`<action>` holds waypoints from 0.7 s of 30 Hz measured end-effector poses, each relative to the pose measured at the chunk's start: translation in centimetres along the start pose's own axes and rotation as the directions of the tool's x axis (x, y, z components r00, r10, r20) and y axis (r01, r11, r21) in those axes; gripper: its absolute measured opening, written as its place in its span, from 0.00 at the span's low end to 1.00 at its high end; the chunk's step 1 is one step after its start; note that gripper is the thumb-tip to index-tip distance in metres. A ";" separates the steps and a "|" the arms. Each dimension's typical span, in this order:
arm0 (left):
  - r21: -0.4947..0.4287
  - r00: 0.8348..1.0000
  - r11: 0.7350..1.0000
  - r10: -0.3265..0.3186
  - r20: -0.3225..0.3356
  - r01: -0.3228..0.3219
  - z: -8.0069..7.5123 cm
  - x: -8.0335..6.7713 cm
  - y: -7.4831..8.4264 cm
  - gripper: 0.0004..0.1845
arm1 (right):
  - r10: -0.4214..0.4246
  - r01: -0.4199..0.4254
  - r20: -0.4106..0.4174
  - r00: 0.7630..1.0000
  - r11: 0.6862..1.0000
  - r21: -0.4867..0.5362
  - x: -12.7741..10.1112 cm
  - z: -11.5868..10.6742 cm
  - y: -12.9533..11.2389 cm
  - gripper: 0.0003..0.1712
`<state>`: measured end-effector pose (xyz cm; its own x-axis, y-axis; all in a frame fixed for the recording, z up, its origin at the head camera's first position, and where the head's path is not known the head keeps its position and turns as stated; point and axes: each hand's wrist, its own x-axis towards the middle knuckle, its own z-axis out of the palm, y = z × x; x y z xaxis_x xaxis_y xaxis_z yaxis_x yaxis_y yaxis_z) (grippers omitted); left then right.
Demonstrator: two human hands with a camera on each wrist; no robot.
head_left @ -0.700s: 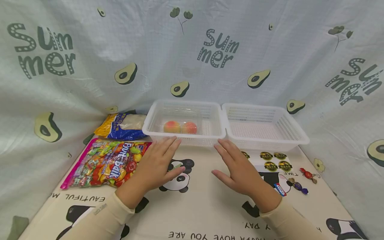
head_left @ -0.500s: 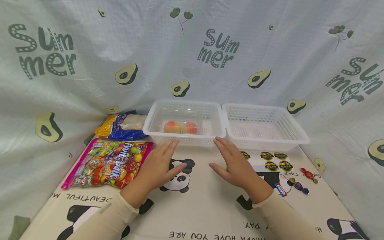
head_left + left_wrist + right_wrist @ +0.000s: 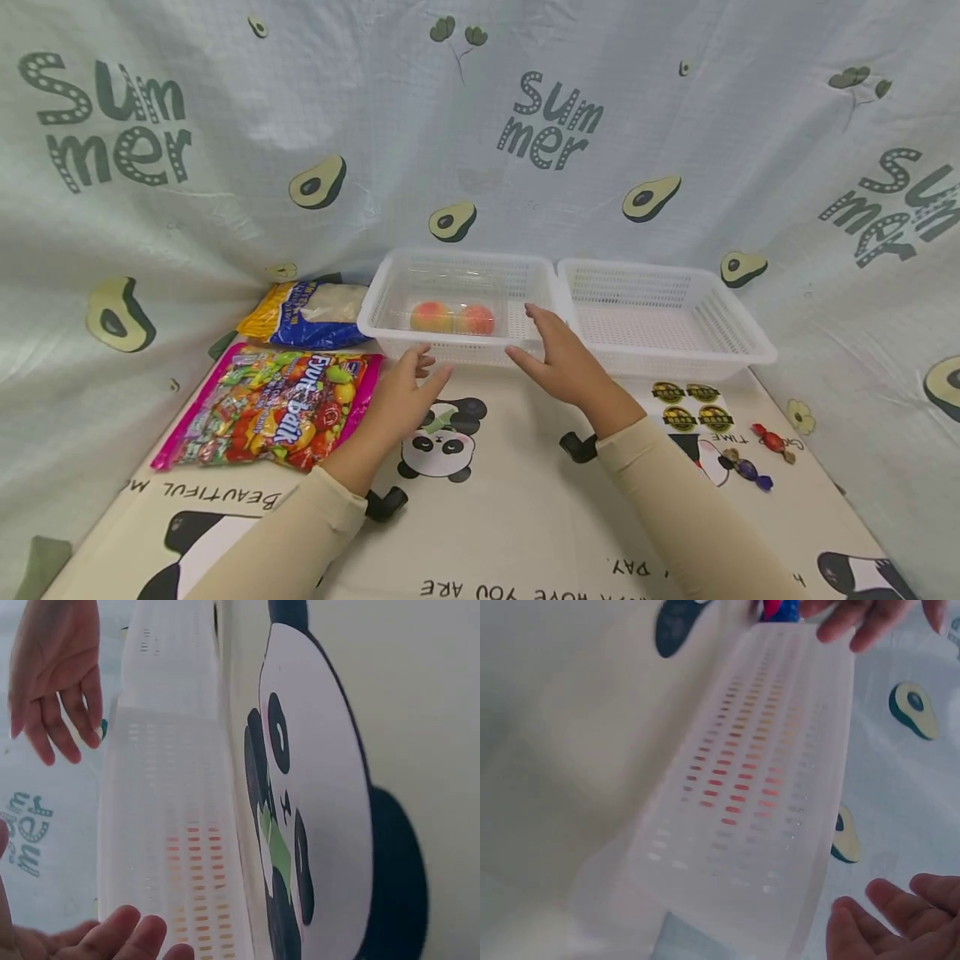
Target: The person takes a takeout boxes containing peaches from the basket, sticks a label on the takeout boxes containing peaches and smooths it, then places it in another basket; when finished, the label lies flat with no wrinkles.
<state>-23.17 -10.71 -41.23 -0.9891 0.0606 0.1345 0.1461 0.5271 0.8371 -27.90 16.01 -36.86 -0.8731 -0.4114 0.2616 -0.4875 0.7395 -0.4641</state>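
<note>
In the head view my left hand (image 3: pixel 399 398) hovers at the near left corner of the left white basket (image 3: pixel 517 342), its fingers loosely bent around nothing. My right hand (image 3: pixel 564 360) reaches over that basket's near right corner with fingers spread, holding nothing. Inside the basket sits a clear plastic box (image 3: pixel 457 287) with two round red-and-yellow fruits (image 3: pixel 431 317). The left wrist view shows the basket wall (image 3: pixel 172 765) between both hands. In the right wrist view, my right hand's fingertips (image 3: pixel 847 911) are beside the basket wall; whether they touch it, I cannot tell.
A second white basket (image 3: pixel 731 350) adjoins on the right. At left lie a pink-edged candy bag (image 3: pixel 277 408) and a blue-yellow bag (image 3: pixel 318 317). Round black-gold stickers (image 3: pixel 677 418), a red candy (image 3: pixel 772 442) and a purple candy (image 3: pixel 745 468) lie at right. A curtain (image 3: pixel 480 125) hangs behind.
My right hand has moved forward and left, over the left basket's rim. My left hand has shifted slightly right, and its fingers look more bent. The baskets and bags have stayed put.
</note>
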 end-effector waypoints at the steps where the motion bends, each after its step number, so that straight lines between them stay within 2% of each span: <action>1: -0.047 1.000 0.999 -0.022 -0.018 0.021 0.1 0.2 -0.1 0.40 | 0.028 -0.028 0.014 1.000 0.999 0.025 0.6 -0.1 0.0 0.49; 5: -0.217 0.990 0.971 -0.121 -0.066 0.104 0.4 1.1 -0.3 0.41 | 0.122 -0.129 0.060 0.991 0.983 0.129 2.8 -0.3 0.1 0.48; 10: -0.394 0.966 0.898 -0.245 -0.078 0.196 0.3 1.9 -0.6 0.43 | 0.222 -0.240 0.102 0.970 0.945 0.223 5.4 -0.3 0.3 0.46; 14: -0.531 0.953 0.829 -0.277 -0.120 0.174 0.7 2.4 -0.7 0.41 | 0.290 -0.317 0.136 0.947 0.910 0.268 6.9 -0.1 0.8 0.47; 17: -0.589 0.937 0.795 -0.301 -0.174 0.146 1.2 2.8 -0.8 0.39 | 0.344 -0.382 0.175 0.922 0.880 0.282 7.6 0.0 0.7 0.47; 21: -0.638 0.908 0.760 -0.347 -0.233 0.126 1.6 3.7 -1.0 0.39 | 0.405 -0.460 0.232 0.884 0.840 0.288 8.8 0.2 0.2 0.48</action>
<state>-27.02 -9.67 -42.41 -0.9445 -0.3256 -0.0446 -0.0010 -0.1328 0.9911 -35.63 12.43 -34.80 -0.9702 -0.1878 -0.1530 -0.0083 0.6572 -0.7537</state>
